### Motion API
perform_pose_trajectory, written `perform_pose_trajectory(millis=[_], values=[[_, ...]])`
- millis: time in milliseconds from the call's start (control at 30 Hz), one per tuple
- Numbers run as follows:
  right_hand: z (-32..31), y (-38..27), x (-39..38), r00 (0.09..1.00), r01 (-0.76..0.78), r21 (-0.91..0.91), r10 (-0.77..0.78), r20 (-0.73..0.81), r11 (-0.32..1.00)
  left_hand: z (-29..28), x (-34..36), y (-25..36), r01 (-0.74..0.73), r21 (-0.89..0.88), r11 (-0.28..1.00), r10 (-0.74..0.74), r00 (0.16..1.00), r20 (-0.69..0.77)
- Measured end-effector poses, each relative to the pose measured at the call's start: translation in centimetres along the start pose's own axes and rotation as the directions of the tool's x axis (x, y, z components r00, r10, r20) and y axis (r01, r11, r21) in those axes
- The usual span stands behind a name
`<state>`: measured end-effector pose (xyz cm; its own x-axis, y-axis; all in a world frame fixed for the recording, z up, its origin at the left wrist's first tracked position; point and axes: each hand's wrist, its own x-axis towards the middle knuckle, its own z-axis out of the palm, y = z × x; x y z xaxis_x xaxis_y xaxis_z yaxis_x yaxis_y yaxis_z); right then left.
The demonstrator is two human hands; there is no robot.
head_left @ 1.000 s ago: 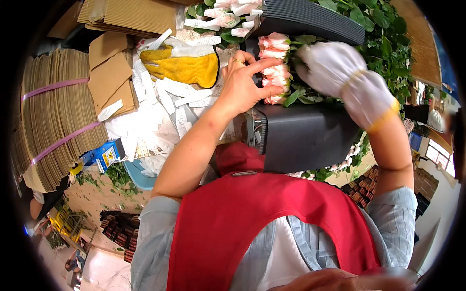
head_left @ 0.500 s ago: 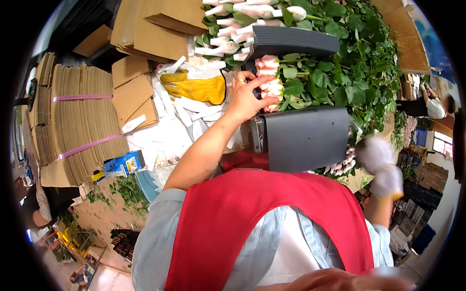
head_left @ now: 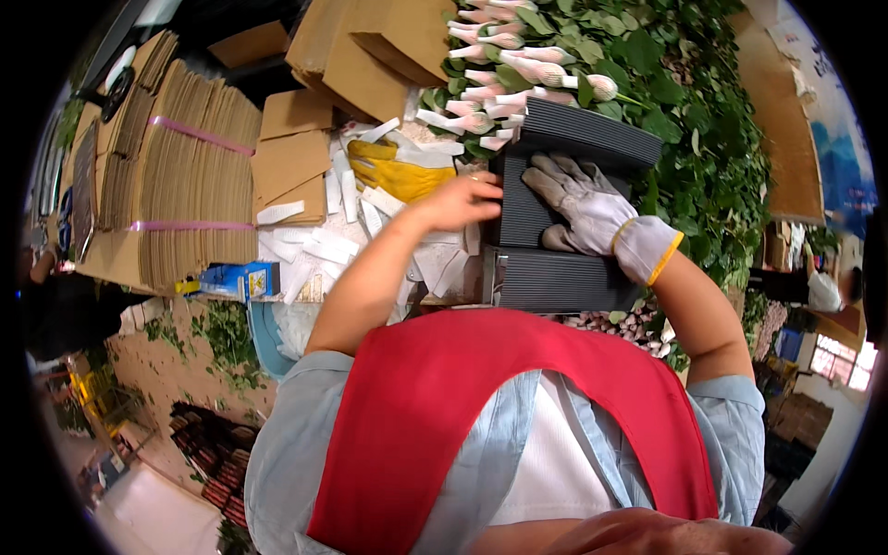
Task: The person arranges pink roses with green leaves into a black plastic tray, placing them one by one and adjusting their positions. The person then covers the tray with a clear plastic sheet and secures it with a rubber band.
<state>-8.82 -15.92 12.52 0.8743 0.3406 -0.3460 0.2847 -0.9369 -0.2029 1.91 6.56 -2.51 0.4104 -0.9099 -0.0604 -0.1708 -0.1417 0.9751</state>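
Note:
My right hand (head_left: 587,208) wears a grey-white work glove with a yellow cuff edge. It lies with fingers spread on the ridged middle of a black corrugated wrap (head_left: 520,208). The wrap's far flap (head_left: 592,131) is raised, and its near section (head_left: 564,280) lies toward my apron. At the wrap's left edge is my bare left hand (head_left: 453,202), fingers apart and bent, with nothing visible in them. Whether its fingertips touch the edge is unclear. No uncovered pink roses show between the flaps; whether any lie beneath is hidden.
Pink rosebuds in white sleeves (head_left: 536,69) lie beyond the wrap, with leafy stems (head_left: 698,176) to the right. Left are a yellow-and-white glove (head_left: 402,171), white paper strips (head_left: 324,248), strapped cardboard stacks (head_left: 190,176) and a blue tool or box (head_left: 242,279).
My gloved right hand has come in from the right onto the wrap. My left hand has left the pink roses, which no longer show. The near section now shows ridges. The view has shifted.

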Motion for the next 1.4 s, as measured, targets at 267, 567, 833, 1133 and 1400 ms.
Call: perform_pose_trajectory(millis=[267,567,833,1133,1400], values=[[-3.9,-4.3,5.5,0.914,-0.165,-0.247,0.243,0.326,0.955,0.9,5.6,3.9,0.204,0.187,0.961,-0.09,0.869,-0.487],[3.2,-21.0,29.6,0.807,0.287,-0.419,-0.453,-0.379,0.862,2.4,6.1,3.8,0.157,0.302,0.94,-0.013,0.903,-0.429],[-9.9,-9.0,6.1,0.925,0.273,0.484,-0.087,-0.371,0.832,-0.1,6.1,1.3,0.26,0.349,0.9,-0.093,0.898,-0.43],[-1.3,3.0,-2.5,0.733,-0.593,0.783,0.528,0.428,0.187,-1.7,6.4,8.6,0.274,0.487,0.829,-0.211,0.961,-0.18],[-1.6,1.3,-1.0,0.692,-0.681,0.598,0.637,0.339,0.422,-1.9,5.2,6.3,0.324,0.542,0.775,-0.191,0.939,-0.287]])
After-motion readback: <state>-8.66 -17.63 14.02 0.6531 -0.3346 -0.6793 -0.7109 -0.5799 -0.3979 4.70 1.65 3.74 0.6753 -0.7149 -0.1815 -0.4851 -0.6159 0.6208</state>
